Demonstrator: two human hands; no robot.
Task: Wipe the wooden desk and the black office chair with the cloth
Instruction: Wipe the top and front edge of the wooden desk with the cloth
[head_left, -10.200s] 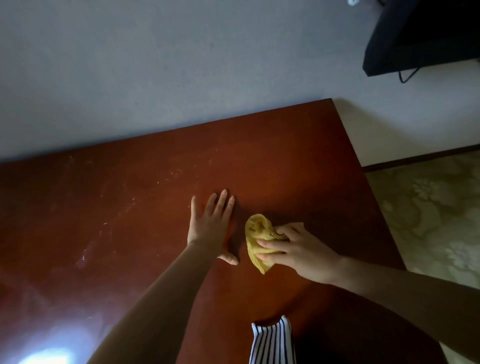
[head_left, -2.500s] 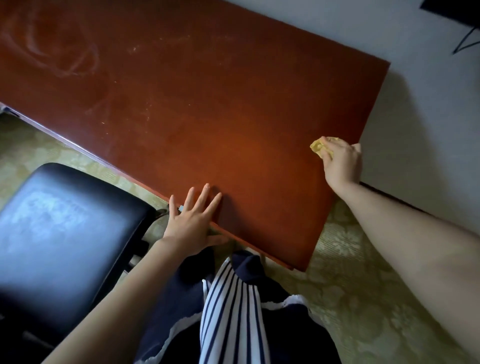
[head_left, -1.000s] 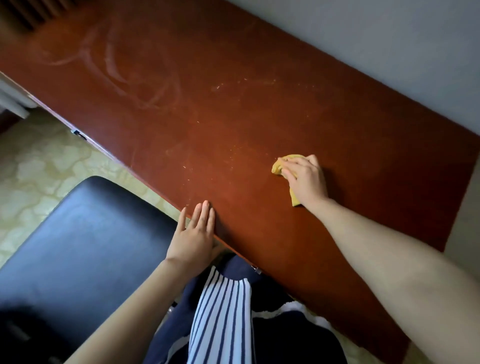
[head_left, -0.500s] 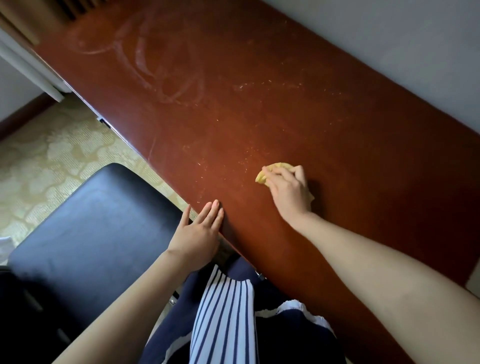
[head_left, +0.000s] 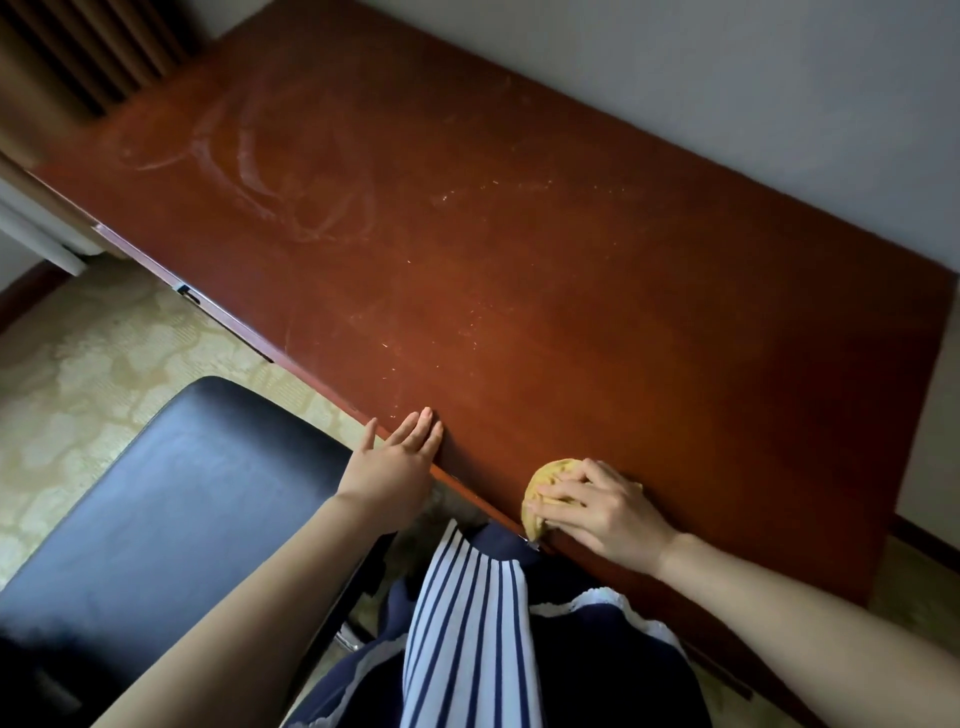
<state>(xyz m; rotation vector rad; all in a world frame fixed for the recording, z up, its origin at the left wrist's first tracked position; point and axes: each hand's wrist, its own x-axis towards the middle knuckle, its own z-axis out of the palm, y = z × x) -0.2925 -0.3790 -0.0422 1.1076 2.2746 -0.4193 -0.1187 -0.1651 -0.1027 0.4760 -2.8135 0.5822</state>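
The reddish-brown wooden desk (head_left: 545, 270) fills the middle of the head view, with dusty swirl marks at its far left. My right hand (head_left: 597, 509) presses the bunched yellow cloth (head_left: 545, 493) onto the desk's near edge, fingers curled over it. My left hand (head_left: 395, 462) lies flat with straight fingers on the near edge, to the left of the cloth. The black office chair's seat (head_left: 171, 514) sits below left of the desk, beside my left arm.
A pale wall (head_left: 727, 78) runs behind the desk. Brown curtain folds (head_left: 78, 47) hang at the top left. Patterned beige carpet (head_left: 83, 364) covers the floor left of the chair. My striped clothing (head_left: 467, 634) hangs at the bottom centre.
My right hand has slid the cloth from mid-desk back to the near edge. The view has swung left, showing more of the desk's dusty left end. My left hand stays on the edge.
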